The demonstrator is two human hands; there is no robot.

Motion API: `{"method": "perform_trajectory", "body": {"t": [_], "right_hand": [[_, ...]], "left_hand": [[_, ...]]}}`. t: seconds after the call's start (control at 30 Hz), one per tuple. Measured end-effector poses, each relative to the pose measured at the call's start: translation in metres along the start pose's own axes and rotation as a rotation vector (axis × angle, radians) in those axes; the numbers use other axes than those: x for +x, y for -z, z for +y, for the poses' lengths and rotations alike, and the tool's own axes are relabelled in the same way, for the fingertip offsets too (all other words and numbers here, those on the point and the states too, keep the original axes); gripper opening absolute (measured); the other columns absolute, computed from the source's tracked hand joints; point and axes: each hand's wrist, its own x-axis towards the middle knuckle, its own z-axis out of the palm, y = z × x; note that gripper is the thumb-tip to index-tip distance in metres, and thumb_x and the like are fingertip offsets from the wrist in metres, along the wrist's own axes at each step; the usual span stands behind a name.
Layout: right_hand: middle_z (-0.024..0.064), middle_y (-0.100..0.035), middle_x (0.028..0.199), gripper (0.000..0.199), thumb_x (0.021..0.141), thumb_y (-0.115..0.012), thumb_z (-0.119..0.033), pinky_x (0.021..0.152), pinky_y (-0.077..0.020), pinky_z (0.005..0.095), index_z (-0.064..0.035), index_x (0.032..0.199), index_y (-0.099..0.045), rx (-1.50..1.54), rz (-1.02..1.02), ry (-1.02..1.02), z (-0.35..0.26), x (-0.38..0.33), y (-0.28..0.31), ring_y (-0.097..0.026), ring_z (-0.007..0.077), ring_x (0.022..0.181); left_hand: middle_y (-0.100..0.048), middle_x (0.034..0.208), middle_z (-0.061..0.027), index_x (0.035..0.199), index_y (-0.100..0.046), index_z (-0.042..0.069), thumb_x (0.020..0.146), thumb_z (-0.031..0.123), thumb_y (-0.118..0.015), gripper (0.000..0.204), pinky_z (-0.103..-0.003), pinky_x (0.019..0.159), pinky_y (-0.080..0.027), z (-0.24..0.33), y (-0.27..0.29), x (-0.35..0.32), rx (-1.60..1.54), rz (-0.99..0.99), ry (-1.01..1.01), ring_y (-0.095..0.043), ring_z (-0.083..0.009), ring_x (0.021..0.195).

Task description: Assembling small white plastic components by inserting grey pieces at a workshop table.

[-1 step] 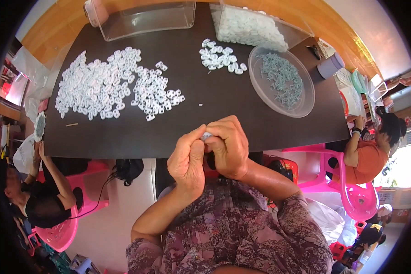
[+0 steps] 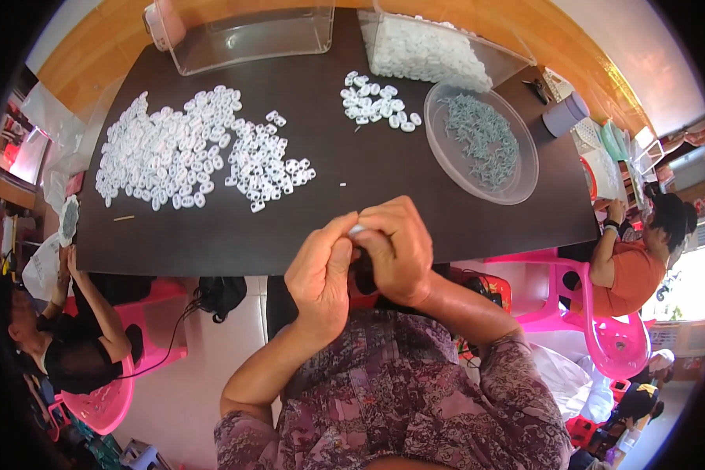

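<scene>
Pinching a small white piece [image 2: 357, 230] between the fingertips of both hands, just over the near edge of the dark bench [image 2: 352, 184]. Left hand [image 2: 321, 278] curling shut, thumb and forefinger closing on the piece from the left; right hand [image 2: 399, 247] folding over it from the right, fingers clamped together on the same piece, knuckles touching the left hand's fingers. Lying spread across the left part of the bench, a large heap of white pieces [image 2: 188, 149]; sitting further right and well apart from it, a smaller cluster of white pieces [image 2: 376, 102]. Resting just beside that cluster, a clear round bowl [image 2: 517, 176] holding grey-green small parts [image 2: 482, 137]. Standing along the far edge, an empty-looking clear box [image 2: 251, 35] and a second clear box [image 2: 509, 59] filled with white pieces. Sitting at the left on a pink chair [image 2: 106, 403], another person [image 2: 63, 345]; sitting at the right end of the bench, a person in an orange top [image 2: 634, 270].
</scene>
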Motion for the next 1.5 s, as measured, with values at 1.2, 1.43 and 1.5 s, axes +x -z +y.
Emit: {"method": "perform_trajectory", "body": {"t": [1.2,1.43,1.5], "right_hand": [[0.0061,-0.055,0.07,0.009,0.073,-0.066,-0.002,0.056,-0.0402,0.0291,-0.0007,0.081,-0.062,0.062,-0.296,-0.381,0.077,0.035,0.033,-0.05,0.0172,0.063],[0.0043,-0.055,0.071,0.003,0.075,-0.064,-0.001,0.055,-0.0392,0.0251,-0.0014,0.078,-0.063,0.076,-0.259,-0.466,0.076,0.031,0.037,-0.05,0.0103,0.062],[0.0042,-0.055,0.071,0.002,0.076,-0.064,-0.002,0.055,-0.0396,0.025,-0.0013,0.077,-0.062,0.081,-0.23,-0.512,0.081,0.025,0.032,-0.05,0.0103,0.062]], "left_hand": [[-0.053,0.065,0.0009,0.076,-0.058,0.005,0.087,0.023,-0.06,0.022,-0.02,0.048,-0.036,-0.032,-0.032,0.111,0.041,-0.584,0.653,-0.046,-0.0064,0.055],[-0.054,0.065,-0.0001,0.078,-0.06,0.004,0.085,0.023,-0.062,0.021,-0.022,0.047,-0.037,-0.048,-0.034,0.112,0.064,-0.63,0.668,-0.046,-0.007,0.053],[-0.054,0.068,-0.0033,0.086,-0.062,0.004,0.082,0.015,-0.062,0.011,-0.029,0.052,-0.041,-0.071,-0.032,0.119,0.577,-0.507,0.006,-0.05,-0.0139,0.057]]}}
